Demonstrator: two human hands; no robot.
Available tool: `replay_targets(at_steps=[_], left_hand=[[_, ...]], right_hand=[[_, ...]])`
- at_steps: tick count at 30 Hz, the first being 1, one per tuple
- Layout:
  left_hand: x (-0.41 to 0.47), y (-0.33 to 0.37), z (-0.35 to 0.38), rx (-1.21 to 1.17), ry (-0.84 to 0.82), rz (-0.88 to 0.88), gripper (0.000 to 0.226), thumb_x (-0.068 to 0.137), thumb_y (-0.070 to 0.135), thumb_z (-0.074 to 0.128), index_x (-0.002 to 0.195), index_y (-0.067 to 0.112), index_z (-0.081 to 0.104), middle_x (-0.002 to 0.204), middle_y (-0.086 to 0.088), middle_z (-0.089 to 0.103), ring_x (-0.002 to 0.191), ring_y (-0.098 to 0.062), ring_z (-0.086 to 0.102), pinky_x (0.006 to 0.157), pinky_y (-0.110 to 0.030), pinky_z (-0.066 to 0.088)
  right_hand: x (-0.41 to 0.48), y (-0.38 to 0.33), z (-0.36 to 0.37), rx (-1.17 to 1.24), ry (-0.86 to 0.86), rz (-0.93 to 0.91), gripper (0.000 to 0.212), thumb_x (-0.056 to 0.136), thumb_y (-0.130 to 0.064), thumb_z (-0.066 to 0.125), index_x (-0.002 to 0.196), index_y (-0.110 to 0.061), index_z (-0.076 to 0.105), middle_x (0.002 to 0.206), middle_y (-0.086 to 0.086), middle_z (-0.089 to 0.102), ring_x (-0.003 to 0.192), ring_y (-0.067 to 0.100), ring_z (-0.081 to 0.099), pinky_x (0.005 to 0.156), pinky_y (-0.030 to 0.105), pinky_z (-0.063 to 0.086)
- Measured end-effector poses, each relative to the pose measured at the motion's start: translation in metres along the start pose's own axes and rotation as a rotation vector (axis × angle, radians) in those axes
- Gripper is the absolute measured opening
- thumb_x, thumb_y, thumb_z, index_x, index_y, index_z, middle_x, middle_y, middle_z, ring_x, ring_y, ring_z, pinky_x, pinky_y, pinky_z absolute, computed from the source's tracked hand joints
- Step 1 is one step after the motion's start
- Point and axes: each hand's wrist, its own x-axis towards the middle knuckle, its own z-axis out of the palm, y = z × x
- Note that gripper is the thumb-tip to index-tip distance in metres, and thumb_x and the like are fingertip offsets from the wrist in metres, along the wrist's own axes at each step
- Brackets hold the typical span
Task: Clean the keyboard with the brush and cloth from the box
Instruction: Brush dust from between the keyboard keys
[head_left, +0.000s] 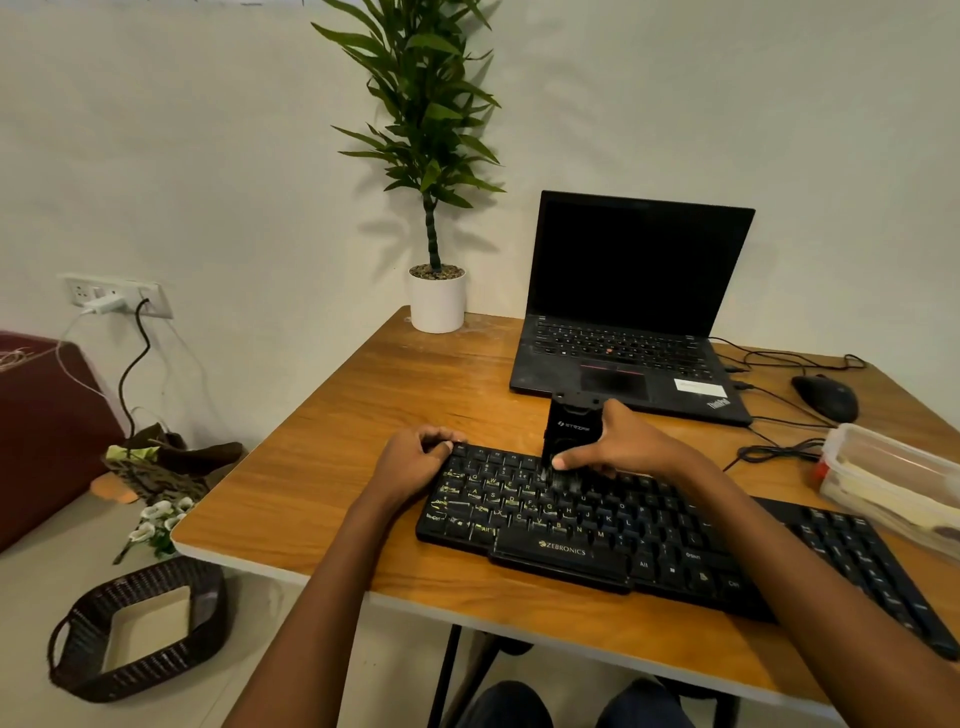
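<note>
Slippage is the risk: the right hand (623, 447) grips the brush (569, 431) upright on the upper keys of the keyboard (597, 525) while the left hand (415, 457) curls round its far-left corner, so hard strokes could pop keycaps or skid it across the worktop (337, 467).

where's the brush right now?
Head view, centre: the black brush stands upright on the top key rows of the keyboard, held by the right hand, just in front of the laptop.
</note>
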Motion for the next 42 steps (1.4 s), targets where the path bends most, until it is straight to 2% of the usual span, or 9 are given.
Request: replay_targets(at_steps=[4, 10, 15, 18, 21, 31, 36, 40, 42], left_hand=[[-0.001, 0.001, 0.000, 0.007, 0.003, -0.009, 0.024, 0.093, 0.005, 0.054, 0.093, 0.024, 0.068, 0.104, -0.004, 0.069, 0.098, -0.020, 0.063, 0.090, -0.043, 0.052], [-0.002, 0.002, -0.001, 0.014, -0.002, 0.022, 0.022, 0.092, 0.002, 0.054, 0.102, 0.013, 0.069, 0.103, -0.004, 0.069, 0.101, -0.020, 0.062, 0.094, -0.043, 0.050], [-0.003, 0.003, -0.001, -0.025, -0.007, -0.006, 0.025, 0.092, 0.002, 0.053, 0.093, 0.022, 0.068, 0.099, -0.001, 0.068, 0.099, -0.021, 0.063, 0.092, -0.045, 0.051], [-0.003, 0.003, -0.001, -0.034, -0.008, -0.016, 0.026, 0.092, 0.003, 0.054, 0.091, 0.025, 0.068, 0.100, -0.001, 0.068, 0.100, -0.022, 0.063, 0.092, -0.046, 0.051], [-0.003, 0.004, -0.001, -0.044, -0.003, -0.022, 0.025, 0.092, 0.003, 0.054, 0.091, 0.024, 0.068, 0.099, -0.003, 0.068, 0.099, -0.023, 0.064, 0.092, -0.047, 0.051], [-0.002, 0.002, -0.001, -0.062, -0.003, -0.032, 0.025, 0.092, 0.002, 0.054, 0.092, 0.022, 0.069, 0.102, -0.004, 0.069, 0.099, -0.023, 0.064, 0.092, -0.048, 0.051], [-0.002, 0.001, -0.001, -0.046, -0.008, -0.015, 0.026, 0.092, 0.002, 0.054, 0.091, 0.023, 0.068, 0.101, -0.004, 0.069, 0.099, -0.022, 0.063, 0.092, -0.047, 0.051], [-0.003, 0.004, -0.001, -0.006, 0.003, 0.021, 0.027, 0.093, 0.002, 0.053, 0.091, 0.025, 0.068, 0.096, 0.004, 0.067, 0.094, -0.013, 0.062, 0.092, -0.039, 0.051], [-0.004, 0.005, -0.001, -0.003, 0.000, 0.016, 0.027, 0.093, 0.002, 0.053, 0.091, 0.025, 0.067, 0.096, 0.004, 0.066, 0.092, -0.012, 0.061, 0.090, -0.039, 0.051]], right_hand=[[0.002, -0.004, 0.005, -0.031, -0.100, -0.011, 0.041, 0.073, -0.015, 0.078, 0.099, -0.027, 0.049, 0.083, 0.000, 0.063, 0.055, 0.006, 0.056, 0.046, 0.019, 0.044], [0.006, -0.007, 0.006, -0.062, -0.106, -0.020, 0.041, 0.073, -0.015, 0.078, 0.096, -0.031, 0.048, 0.083, 0.000, 0.062, 0.057, 0.008, 0.056, 0.045, 0.018, 0.044], [0.003, -0.010, 0.005, -0.024, -0.116, -0.014, 0.039, 0.074, -0.012, 0.077, 0.095, -0.028, 0.048, 0.083, -0.001, 0.061, 0.060, 0.010, 0.057, 0.048, 0.021, 0.046], [0.004, -0.007, 0.006, -0.017, -0.055, -0.014, 0.037, 0.074, -0.014, 0.077, 0.095, -0.027, 0.050, 0.086, 0.002, 0.062, 0.062, 0.012, 0.057, 0.050, 0.023, 0.046], [0.004, -0.008, 0.008, 0.006, -0.098, -0.016, 0.040, 0.073, -0.013, 0.077, 0.097, -0.027, 0.049, 0.089, 0.002, 0.062, 0.064, 0.012, 0.058, 0.049, 0.023, 0.047], [0.008, -0.005, 0.012, 0.004, -0.026, -0.050, 0.037, 0.073, -0.015, 0.078, 0.097, -0.025, 0.050, 0.081, 0.000, 0.062, 0.053, 0.008, 0.057, 0.045, 0.021, 0.046], [0.009, -0.004, 0.014, 0.001, -0.049, -0.059, 0.035, 0.074, -0.014, 0.077, 0.096, -0.023, 0.051, 0.082, 0.001, 0.062, 0.054, 0.006, 0.057, 0.046, 0.020, 0.046], [0.009, -0.010, -0.003, -0.071, -0.163, 0.061, 0.039, 0.072, -0.013, 0.078, 0.093, -0.024, 0.047, 0.079, 0.001, 0.061, 0.053, 0.008, 0.056, 0.046, 0.022, 0.045], [0.014, -0.013, 0.005, -0.100, -0.179, 0.009, 0.038, 0.073, -0.013, 0.078, 0.095, -0.024, 0.049, 0.078, -0.001, 0.062, 0.054, 0.008, 0.057, 0.047, 0.021, 0.045]])
